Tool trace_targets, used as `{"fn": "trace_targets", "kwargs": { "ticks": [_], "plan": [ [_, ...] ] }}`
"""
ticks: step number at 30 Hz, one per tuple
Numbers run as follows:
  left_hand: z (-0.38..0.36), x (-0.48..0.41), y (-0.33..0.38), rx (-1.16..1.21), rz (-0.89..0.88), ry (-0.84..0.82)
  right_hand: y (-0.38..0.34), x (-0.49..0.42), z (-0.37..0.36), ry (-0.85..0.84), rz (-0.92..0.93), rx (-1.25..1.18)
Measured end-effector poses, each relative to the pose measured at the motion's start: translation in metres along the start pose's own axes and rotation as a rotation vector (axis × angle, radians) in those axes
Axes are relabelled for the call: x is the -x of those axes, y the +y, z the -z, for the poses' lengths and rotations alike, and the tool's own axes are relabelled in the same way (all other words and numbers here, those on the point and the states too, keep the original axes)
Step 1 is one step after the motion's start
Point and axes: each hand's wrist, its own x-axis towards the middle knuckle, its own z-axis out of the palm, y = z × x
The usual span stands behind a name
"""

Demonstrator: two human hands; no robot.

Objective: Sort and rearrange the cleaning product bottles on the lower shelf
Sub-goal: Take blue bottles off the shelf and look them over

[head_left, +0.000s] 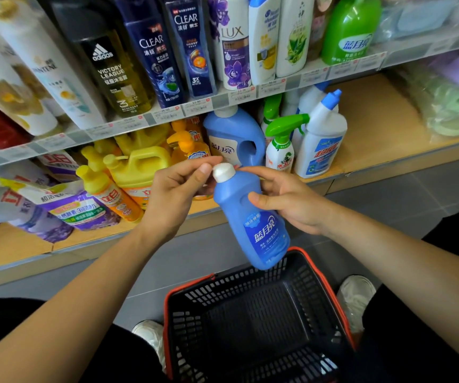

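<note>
A small blue detergent bottle (253, 217) with a white cap hangs tilted above the basket, in front of the lower shelf (374, 139). My right hand (286, 200) grips its neck and shoulder. My left hand (175, 189) pinches the white cap between thumb and fingers. Behind it on the lower shelf stand a large blue jug (233, 136), a green-trigger spray bottle (280, 145), a white toilet-cleaner bottle with a blue spout (322, 139), yellow and orange dish-soap bottles (139, 167) and purple refill pouches (68, 208).
A black shopping basket with an orange rim (256, 327) sits on the floor between my feet, with nothing in it. The upper shelf carries shampoo and body-wash bottles (167, 51). The right part of the lower shelf shows bare wood, with bagged goods (449, 106) at the far right.
</note>
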Motion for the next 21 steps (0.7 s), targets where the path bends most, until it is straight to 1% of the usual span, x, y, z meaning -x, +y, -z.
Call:
{"fn": "trace_targets", "kwargs": {
  "ticks": [3,11,15,19,21],
  "plan": [
    [-0.003,0.002,0.001,0.01,-0.019,-0.031,-0.001,0.0,0.002,-0.003,0.001,0.017],
    [0.0,-0.002,-0.003,-0.013,0.029,0.043,0.001,0.0,0.001,0.013,0.02,0.105],
    [-0.006,0.002,-0.004,0.005,0.042,-0.015,0.001,-0.001,0.002,0.077,0.029,0.171],
    [-0.011,0.007,-0.014,-0.061,0.188,-0.057,0.0,-0.002,0.004,0.149,0.065,0.171],
    [-0.012,0.01,-0.019,-0.057,0.287,-0.123,-0.001,-0.003,0.006,0.175,0.086,0.18]
  ]
}}
